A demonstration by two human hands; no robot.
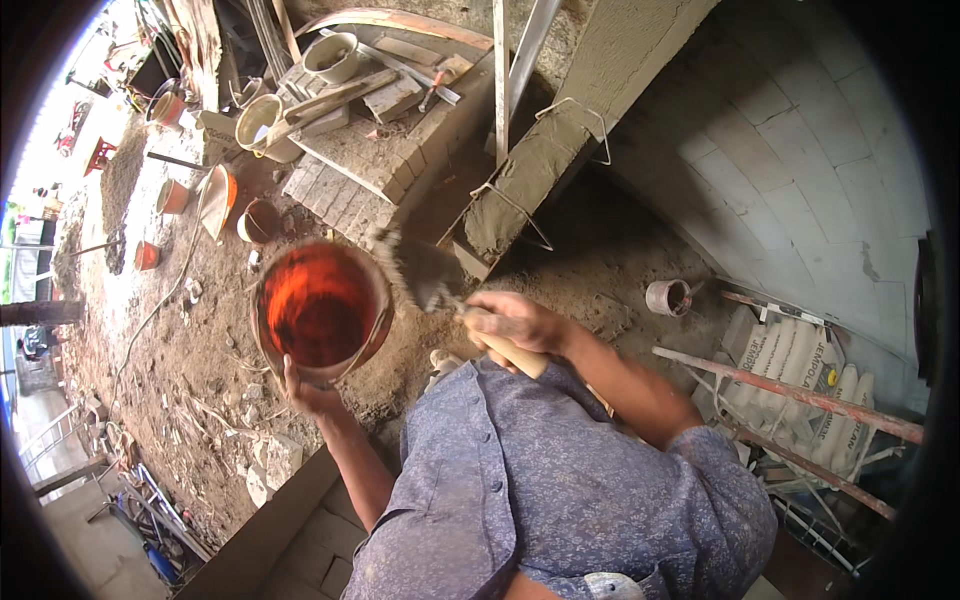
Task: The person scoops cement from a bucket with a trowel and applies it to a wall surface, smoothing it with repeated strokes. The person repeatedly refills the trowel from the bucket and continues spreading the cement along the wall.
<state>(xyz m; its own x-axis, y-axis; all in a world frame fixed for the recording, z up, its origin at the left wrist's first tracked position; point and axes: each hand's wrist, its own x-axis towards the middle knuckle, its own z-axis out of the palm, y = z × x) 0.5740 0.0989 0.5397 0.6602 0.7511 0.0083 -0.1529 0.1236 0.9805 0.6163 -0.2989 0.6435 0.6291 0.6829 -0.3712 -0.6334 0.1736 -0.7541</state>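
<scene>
My left hand [310, 392] grips the near rim of a bucket [268, 345] with an orange-red inside, tilted so that its mouth faces up toward me. What lies at its bottom is too dark to make out. My right hand [515, 325] is closed round the pale wooden handle of a trowel [520, 352]. The trowel's blade, smeared by motion, points left toward the bucket and is apart from it. Ahead of the right hand, a narrow wall top [505, 205] is coated with grey mortar, and bent metal clamps [520, 215] straddle it.
Stacked blocks [345, 195] stand ahead, bearing a pale bucket [330, 58], planks and a hammer [432, 90]. More buckets lie on the rough ground at left. To the right are a small bucket [668, 297], a rusty metal frame [800, 397], white sacks [790, 350] and a block wall [800, 170].
</scene>
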